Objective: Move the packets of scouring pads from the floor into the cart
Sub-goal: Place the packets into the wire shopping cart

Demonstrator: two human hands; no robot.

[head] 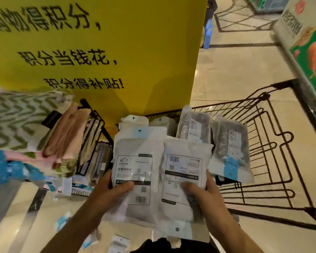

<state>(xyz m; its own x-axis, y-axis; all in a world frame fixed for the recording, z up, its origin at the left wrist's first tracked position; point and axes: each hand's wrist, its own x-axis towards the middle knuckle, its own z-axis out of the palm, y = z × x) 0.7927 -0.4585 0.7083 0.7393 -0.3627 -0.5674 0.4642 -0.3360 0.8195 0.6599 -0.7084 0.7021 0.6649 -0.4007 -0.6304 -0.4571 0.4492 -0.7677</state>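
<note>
Right now you hold two stacks of white packets side by side above the cart [274, 148]. Your left hand [113, 190] grips the left stack [135, 161], thumb pressed on its printed label, fingers hidden behind. Your right hand [202, 192] grips the right stack [182, 172] the same way, thumb on the front, fingers curled behind. The right stack hangs upside down, its hang-tab pointing toward you. The two stacks touch along their inner edges. Two grey packets [230, 145] stand just behind the right stack, at the cart's near-left corner; whether they are in your right hand or leaning in the cart, cannot tell. More packets [117, 241] lie on the floor [235, 70] near your left forearm. A yellow sign [117, 42] with black text stands behind the cart. Folded cloths [67, 132] sit on a rack to the left.
</note>
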